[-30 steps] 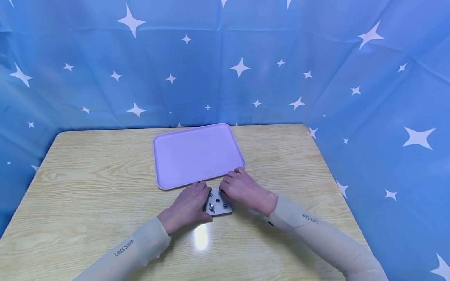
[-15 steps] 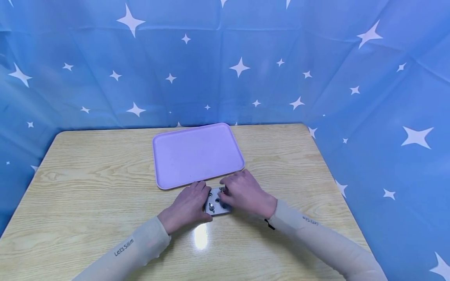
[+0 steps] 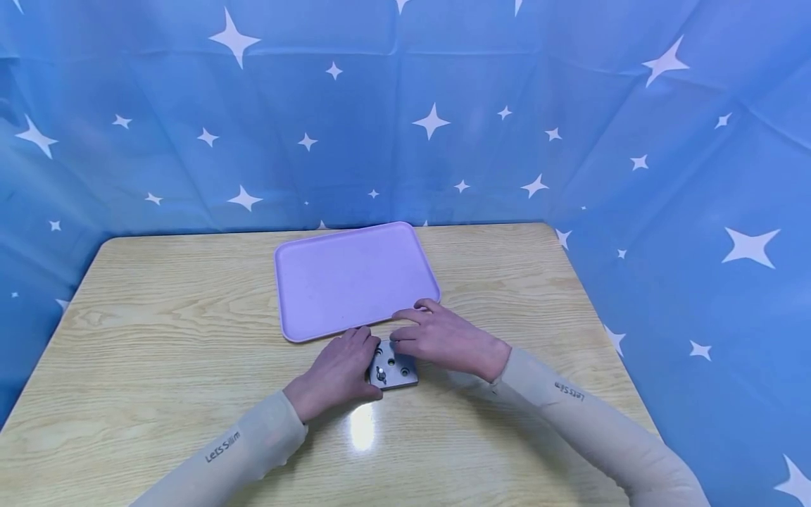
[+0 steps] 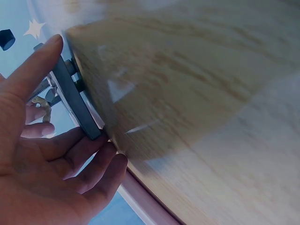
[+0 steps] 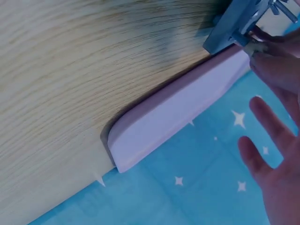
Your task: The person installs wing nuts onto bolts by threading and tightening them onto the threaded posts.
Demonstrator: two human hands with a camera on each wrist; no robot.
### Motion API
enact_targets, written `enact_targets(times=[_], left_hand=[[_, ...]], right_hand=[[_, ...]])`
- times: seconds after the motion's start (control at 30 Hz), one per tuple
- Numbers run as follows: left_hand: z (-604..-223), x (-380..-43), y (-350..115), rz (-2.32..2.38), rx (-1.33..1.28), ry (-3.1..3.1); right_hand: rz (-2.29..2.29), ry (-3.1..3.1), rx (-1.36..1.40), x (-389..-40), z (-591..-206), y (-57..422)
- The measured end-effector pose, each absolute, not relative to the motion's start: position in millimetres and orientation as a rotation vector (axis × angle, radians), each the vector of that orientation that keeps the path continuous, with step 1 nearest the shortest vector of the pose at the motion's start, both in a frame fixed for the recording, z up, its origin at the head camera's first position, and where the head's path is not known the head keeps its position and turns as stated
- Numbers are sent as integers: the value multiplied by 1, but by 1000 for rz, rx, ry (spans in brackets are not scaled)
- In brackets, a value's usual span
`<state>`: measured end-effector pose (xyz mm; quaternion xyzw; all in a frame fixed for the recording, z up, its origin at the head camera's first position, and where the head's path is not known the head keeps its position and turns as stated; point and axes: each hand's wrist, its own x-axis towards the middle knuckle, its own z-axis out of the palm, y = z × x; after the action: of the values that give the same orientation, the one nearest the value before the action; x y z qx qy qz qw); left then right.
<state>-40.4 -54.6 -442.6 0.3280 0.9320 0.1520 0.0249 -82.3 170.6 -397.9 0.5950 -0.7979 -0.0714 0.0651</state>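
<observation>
A grey metal plate (image 3: 394, 379) with several holes lies on the table, a wing nut (image 3: 381, 374) standing on its near left part. My left hand (image 3: 338, 366) grips the plate's left side, thumb at the near edge and fingers at the far edge. In the left wrist view the plate (image 4: 77, 101) appears edge-on, with short studs beneath it. My right hand (image 3: 446, 343) is over the far right corner. In the right wrist view, its thumb and a finger pinch a small wing nut (image 5: 255, 48) on a bolt, partly hidden; other fingers are spread.
A purple tray (image 3: 355, 278) lies just beyond the hands, its near rim close to the plate. The wood-grain table (image 3: 171, 310) extends to both sides. A blue star-patterned cloth (image 3: 355, 141) hangs behind and at the sides.
My right hand moved in over the plate and turned, then rolled back toward the far right corner with its fingers more spread. My left hand and the plate stayed in place.
</observation>
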Motion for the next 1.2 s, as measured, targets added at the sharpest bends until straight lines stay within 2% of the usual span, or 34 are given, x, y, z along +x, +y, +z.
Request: enact_targets(times=[0.3,0.67,0.9,1.07,1.2], left_hand=[[-442,-40,-55,453,1002,2887],[-442,-40,-55,451,1006,2889],[-441,-39,-54,432,1006,2893],[-441,-40,-54,434,1004,2890],[-442,-40,-54,431,1005,2891]], right_hand=[[-205,-2432,1707,-86,-405,166],[11,-2675,1354,-79,-416,156],[21,-2720,1243,-75,-417,152],[20,-2752,1293,-75,-407,156],[-13,-2688,1527,-78,-398,164]])
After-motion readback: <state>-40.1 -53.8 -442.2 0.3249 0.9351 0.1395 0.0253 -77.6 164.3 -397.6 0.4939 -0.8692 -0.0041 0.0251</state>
